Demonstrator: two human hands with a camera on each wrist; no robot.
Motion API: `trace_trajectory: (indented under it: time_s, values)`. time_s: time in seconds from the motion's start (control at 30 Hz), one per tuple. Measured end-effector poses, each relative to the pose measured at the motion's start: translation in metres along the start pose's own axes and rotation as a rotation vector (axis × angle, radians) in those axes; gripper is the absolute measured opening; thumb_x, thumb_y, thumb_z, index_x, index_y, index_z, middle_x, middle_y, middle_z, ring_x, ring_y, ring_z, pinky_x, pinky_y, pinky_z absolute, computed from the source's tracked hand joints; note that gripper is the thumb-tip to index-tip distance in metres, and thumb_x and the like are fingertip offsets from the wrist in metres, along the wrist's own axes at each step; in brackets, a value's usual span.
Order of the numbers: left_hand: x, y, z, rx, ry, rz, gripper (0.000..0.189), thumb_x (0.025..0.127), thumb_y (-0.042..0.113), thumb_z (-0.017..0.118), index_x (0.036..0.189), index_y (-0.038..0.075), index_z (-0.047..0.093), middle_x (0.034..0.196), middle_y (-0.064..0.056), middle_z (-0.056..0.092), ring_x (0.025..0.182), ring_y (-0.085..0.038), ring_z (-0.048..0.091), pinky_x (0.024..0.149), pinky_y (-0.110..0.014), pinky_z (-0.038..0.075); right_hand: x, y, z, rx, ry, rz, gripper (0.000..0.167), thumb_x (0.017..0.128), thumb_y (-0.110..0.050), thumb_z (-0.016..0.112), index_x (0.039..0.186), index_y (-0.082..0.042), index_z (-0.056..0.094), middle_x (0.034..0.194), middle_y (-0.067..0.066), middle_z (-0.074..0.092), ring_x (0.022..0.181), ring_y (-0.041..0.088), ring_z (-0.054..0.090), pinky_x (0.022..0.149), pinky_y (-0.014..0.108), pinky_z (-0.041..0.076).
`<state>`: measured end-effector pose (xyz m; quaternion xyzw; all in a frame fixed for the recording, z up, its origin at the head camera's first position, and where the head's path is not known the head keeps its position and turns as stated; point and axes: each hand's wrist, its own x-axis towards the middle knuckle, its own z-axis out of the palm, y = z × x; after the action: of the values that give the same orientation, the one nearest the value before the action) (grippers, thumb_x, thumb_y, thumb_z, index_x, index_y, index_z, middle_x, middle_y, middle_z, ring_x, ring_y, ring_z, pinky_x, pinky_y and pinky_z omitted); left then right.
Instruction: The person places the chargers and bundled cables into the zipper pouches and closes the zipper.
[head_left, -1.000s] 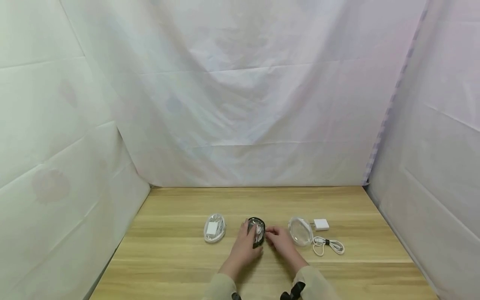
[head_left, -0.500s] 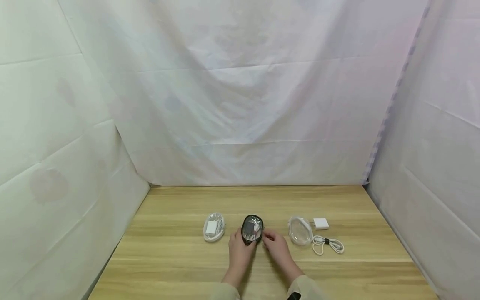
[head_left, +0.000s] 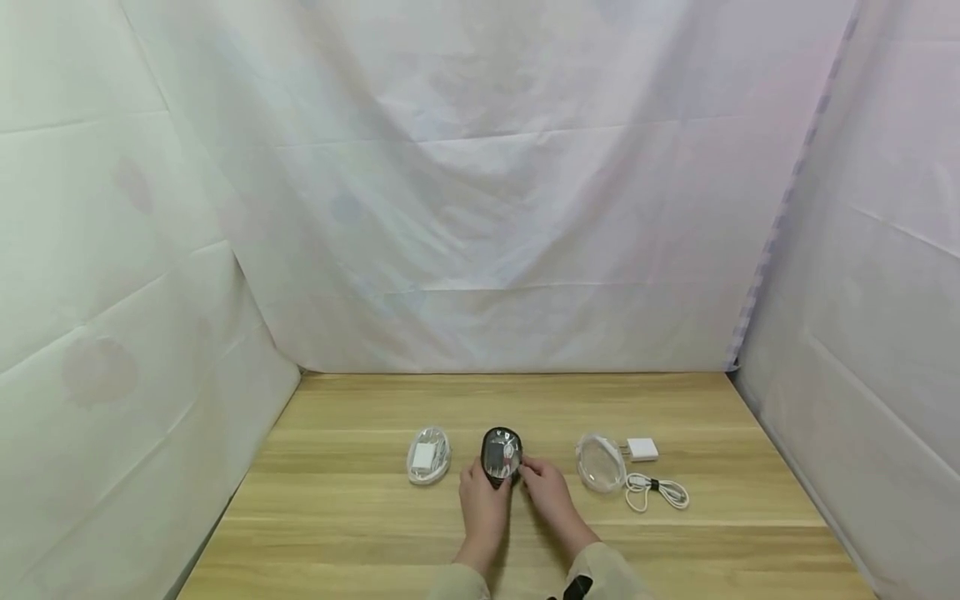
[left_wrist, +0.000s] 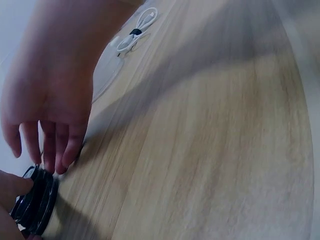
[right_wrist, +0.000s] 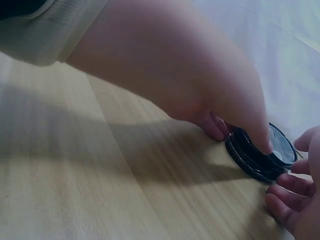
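Case (head_left: 502, 455) gripped by left hand (head_left: 483, 502); right hand (head_left: 548, 490) at its edge, cannot tell if pinching

Surface (head_left: 337, 525): light wood, grain running left to right, darker streaks across near part. On left side, clear case (head_left: 427, 481), oval. Well apart, right of middle, second clear case (head_left: 600, 463), rounder. Just right of it, white charger (head_left: 642, 449), prongs facing left, toward second case. Nearer than charger, white cable (head_left: 672, 495), looped both ways from black tie (head_left: 655, 485). Between clear cases, black case (head_left: 502, 457) in hands; contact with surface uncertain.
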<state>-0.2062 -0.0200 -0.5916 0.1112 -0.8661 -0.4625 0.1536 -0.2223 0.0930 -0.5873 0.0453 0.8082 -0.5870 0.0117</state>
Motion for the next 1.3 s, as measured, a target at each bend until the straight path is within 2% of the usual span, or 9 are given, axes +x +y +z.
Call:
trace_trajectory:
  time_s: [0.2,0.57,0.77,0.97,1.13,1.3]
  values:
    - [-0.001,0.003,0.006,0.010,0.047,-0.008,0.052,0.076,0.010,0.082,0.120,-0.007,0.059,0.105,-0.020,0.056,0.097,-0.035,0.055,0.085,-0.050,0.047,0.002,0.000,0.003,-0.004,0.033,-0.026,0.035,0.096,-0.012,0.057,0.120,0.014,0.060,0.120,0.026,0.063,0.108,0.037,0.060,0.089,0.047,0.052]
    - [-0.004,0.004,0.007,0.020,0.091,-0.011,0.052,0.074,0.010,0.083,0.117,-0.006,0.060,0.104,-0.020,0.058,0.097,-0.037,0.055,0.086,-0.051,0.047,0.001,0.006,0.005,-0.020,0.015,-0.125,0.032,0.094,-0.008,0.058,0.120,0.010,0.062,0.117,0.025,0.064,0.114,0.042,0.056,0.100,0.057,0.041]
    - [-0.006,0.006,0.007,0.036,0.094,-0.007,0.055,0.074,0.010,0.084,0.120,-0.007,0.058,0.107,-0.021,0.057,0.100,-0.038,0.055,0.088,-0.051,0.046,-0.003,0.007,0.008,-0.053,0.026,-0.142,0.039,0.092,-0.009,0.061,0.127,0.008,0.059,0.116,0.023,0.062,0.108,0.038,0.055,0.097,0.056,0.042]
    - [-0.006,0.006,0.008,0.052,0.113,0.010,0.058,0.074,0.009,0.084,0.122,-0.008,0.057,0.108,-0.022,0.057,0.099,-0.039,0.055,0.087,-0.051,0.047,-0.004,0.008,0.008,-0.086,0.037,-0.156,0.045,0.090,-0.012,0.063,0.130,0.007,0.057,0.108,0.016,0.060,0.101,0.031,0.056,0.091,0.050,0.046]
    - [-0.006,0.005,0.005,0.042,0.080,-0.001,0.063,0.076,0.013,0.082,0.126,-0.011,0.053,0.113,-0.026,0.056,0.104,-0.041,0.055,0.091,-0.053,0.046,-0.006,0.008,0.003,-0.052,0.023,-0.143,0.039,0.092,-0.013,0.061,0.127,0.007,0.060,0.112,0.019,0.062,0.105,0.033,0.057,0.092,0.049,0.047]
    - [-0.004,0.006,-0.002,0.017,0.073,-0.028,0.063,0.079,0.013,0.079,0.128,-0.014,0.050,0.115,-0.028,0.056,0.108,-0.042,0.055,0.095,-0.054,0.046,-0.012,0.007,-0.006,0.026,0.009,-0.102,0.034,0.095,-0.012,0.059,0.122,0.009,0.062,0.118,0.023,0.062,0.100,0.031,0.061,0.081,0.038,0.054]
